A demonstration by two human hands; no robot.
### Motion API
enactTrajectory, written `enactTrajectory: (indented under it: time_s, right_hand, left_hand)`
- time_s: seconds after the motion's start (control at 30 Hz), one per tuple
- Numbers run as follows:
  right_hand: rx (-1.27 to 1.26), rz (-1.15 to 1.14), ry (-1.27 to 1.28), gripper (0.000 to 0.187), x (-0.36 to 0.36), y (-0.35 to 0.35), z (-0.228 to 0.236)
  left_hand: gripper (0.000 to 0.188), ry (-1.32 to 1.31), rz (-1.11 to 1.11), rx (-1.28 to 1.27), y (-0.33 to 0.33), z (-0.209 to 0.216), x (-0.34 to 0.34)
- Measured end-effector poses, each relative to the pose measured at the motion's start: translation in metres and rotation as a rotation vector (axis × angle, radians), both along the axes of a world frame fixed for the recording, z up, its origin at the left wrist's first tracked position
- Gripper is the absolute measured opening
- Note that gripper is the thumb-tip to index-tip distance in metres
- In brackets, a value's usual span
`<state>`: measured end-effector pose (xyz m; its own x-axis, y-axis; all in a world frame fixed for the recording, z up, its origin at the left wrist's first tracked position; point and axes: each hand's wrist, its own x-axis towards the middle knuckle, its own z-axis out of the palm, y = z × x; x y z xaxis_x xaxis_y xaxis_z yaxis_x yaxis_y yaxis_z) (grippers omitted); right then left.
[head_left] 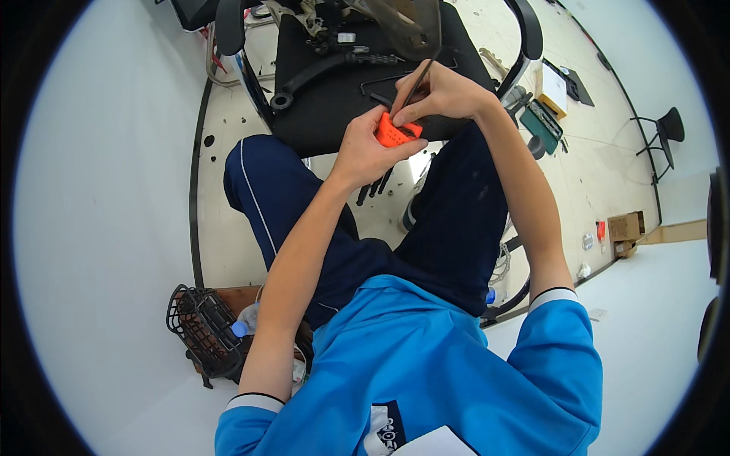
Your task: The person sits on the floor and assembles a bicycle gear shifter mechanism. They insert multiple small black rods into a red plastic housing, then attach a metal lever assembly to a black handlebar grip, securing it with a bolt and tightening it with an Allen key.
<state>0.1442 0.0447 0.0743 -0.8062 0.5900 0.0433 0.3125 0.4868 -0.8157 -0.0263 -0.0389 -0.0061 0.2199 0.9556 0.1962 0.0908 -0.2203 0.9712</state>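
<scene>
My left hand (365, 152) is closed around an orange hex key holder (394, 135) at the front edge of the black chair seat. Several black hex keys (372, 188) stick out below the holder. The fingers of my right hand (441, 95) pinch a thin dark rod (416, 87), apparently a hex key, with the fingertips against the holder's top. Its far end runs up toward a brownish clear plastic part (411, 34), so where it stops is hard to tell. Just beyond my hands, an L-shaped hex key (380, 79) lies on the seat.
On the black seat (304, 125) lies a black arm with a ring end (319, 76). Armrests (525, 30) flank it. A green tool case (541, 125) and a white-and-yellow box (553, 90) sit on the floor at right. A black wire basket (201, 323) stands at lower left.
</scene>
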Motion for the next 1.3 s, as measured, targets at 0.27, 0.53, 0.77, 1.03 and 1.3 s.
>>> enactTrajectory:
  time_s: [0.27,0.53,0.77,1.03,1.3]
  right_hand:
    - [0.074,0.042,-0.087,0.029,-0.007,0.002,0.018]
    - [0.177,-0.315,0.294,0.030,0.008,0.017,0.035]
    - [0.159,-0.356,0.360,0.025,-0.005,0.003,0.022]
    - [0.346,-0.175,0.019,0.026,-0.023,-0.021,0.010]
    - [0.407,-0.089,-0.010,0.032,-0.021,-0.028,0.007]
  left_hand:
    - [0.035,-0.194,0.006,-0.012,-0.001,0.003,0.001]
    - [0.033,-0.138,-0.002,-0.069,-0.004,0.010,0.004]
    - [0.032,-0.059,0.072,-0.081,0.003,0.007,0.000]
    - [0.026,-0.155,0.132,-0.083,0.008,0.001,-0.007]
    - [0.028,-0.190,0.145,-0.064,0.007,0.001,-0.007]
